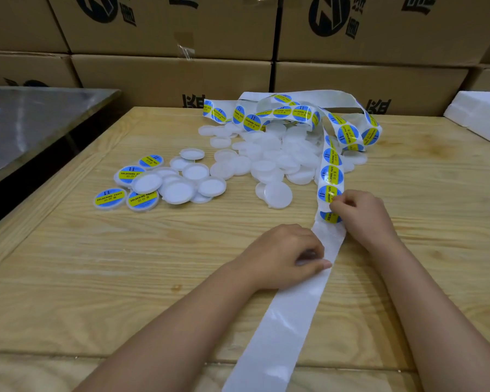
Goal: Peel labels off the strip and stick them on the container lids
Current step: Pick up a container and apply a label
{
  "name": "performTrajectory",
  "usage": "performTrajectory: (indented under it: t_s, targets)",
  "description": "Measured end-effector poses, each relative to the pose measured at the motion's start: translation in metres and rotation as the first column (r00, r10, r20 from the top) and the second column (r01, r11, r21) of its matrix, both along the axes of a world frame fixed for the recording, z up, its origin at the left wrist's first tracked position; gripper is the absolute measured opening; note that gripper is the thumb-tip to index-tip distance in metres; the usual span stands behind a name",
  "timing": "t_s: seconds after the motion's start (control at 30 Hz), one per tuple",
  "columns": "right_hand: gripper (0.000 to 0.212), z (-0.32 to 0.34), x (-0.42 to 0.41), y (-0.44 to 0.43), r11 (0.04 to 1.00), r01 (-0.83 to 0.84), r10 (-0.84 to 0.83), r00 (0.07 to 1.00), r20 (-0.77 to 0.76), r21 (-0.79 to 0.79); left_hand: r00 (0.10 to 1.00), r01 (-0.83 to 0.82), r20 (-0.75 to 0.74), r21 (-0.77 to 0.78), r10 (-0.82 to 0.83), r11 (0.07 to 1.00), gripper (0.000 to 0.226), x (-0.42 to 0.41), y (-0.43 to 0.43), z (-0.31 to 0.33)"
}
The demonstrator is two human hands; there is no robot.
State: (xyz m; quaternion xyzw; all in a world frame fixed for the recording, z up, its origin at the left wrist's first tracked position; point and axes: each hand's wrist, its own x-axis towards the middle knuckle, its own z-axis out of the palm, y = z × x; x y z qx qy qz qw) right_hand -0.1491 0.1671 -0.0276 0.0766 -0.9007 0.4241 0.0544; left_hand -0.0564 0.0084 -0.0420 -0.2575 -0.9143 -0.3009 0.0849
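A long white backing strip (283,321) runs from the near table edge up to a tangle at the back, carrying round blue-and-yellow labels (331,175). My left hand (283,254) holds the bare part of the strip down, with a small white lid seemingly under its curled fingers. My right hand (359,213) pinches the edge of the nearest label (329,217) on the strip. A pile of plain white lids (277,159) lies in the middle. Several labelled lids (110,198) lie at the left.
The work surface is a light wooden table (125,264). Cardboard boxes (170,77) are stacked behind it. A metal table (31,123) stands to the left, and a white foam block (481,117) sits at the right edge.
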Motion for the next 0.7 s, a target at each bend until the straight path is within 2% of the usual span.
performTrajectory:
  t_s: [0.03,0.1,0.2,0.27,0.33,0.37,0.43,0.53,0.63,0.7]
  targets:
    - [0.03,0.002,0.002,0.0,1.0,-0.016,0.016,1.0,0.014,-0.025,1.0,-0.018,-0.002,0.009,0.018,1.0,0.022,0.0,0.0,0.0]
    - [0.03,0.006,0.004,0.0,0.996,-0.033,0.036,0.999,0.036,-0.08,0.999,-0.05,-0.006,0.032,0.051,0.998,0.02,-0.001,-0.001,-0.001]
    - [0.026,0.008,0.005,0.0,0.983,0.001,0.02,0.993,0.113,-0.185,0.986,-0.164,0.005,0.187,0.166,0.969,0.017,-0.003,-0.002,-0.001]
    - [0.026,0.008,0.004,0.0,0.965,0.046,0.003,0.983,0.184,-0.258,0.931,-0.311,-0.081,0.338,0.356,0.888,0.015,-0.01,-0.006,-0.001]
    - [0.039,0.007,0.0,0.001,0.953,0.066,0.001,0.976,0.22,-0.297,0.831,-0.463,-0.087,0.437,0.549,0.771,0.014,-0.022,-0.013,-0.001]
    - [0.044,0.006,-0.001,0.002,0.948,0.073,-0.002,0.974,0.224,-0.309,0.798,-0.534,-0.034,0.422,0.602,0.732,0.017,-0.027,-0.017,0.0]
    - [0.044,0.006,-0.002,0.002,0.935,0.09,-0.01,0.974,0.227,-0.343,0.768,-0.632,0.108,0.292,0.632,0.718,0.025,-0.036,-0.025,-0.001]
    - [0.025,0.008,-0.002,0.0,0.897,0.13,-0.023,0.968,0.25,-0.423,0.754,-0.656,0.197,0.159,0.627,0.738,0.027,-0.043,-0.03,-0.004]
    - [0.017,0.009,-0.004,-0.003,0.861,0.133,-0.01,0.97,0.244,-0.491,0.756,-0.654,0.191,0.179,0.626,0.735,0.025,-0.043,-0.03,-0.002]
    - [0.015,0.01,-0.001,-0.007,0.783,0.133,-0.005,0.978,0.208,-0.608,0.752,-0.659,0.208,0.23,0.626,0.716,0.025,-0.042,-0.031,-0.001]
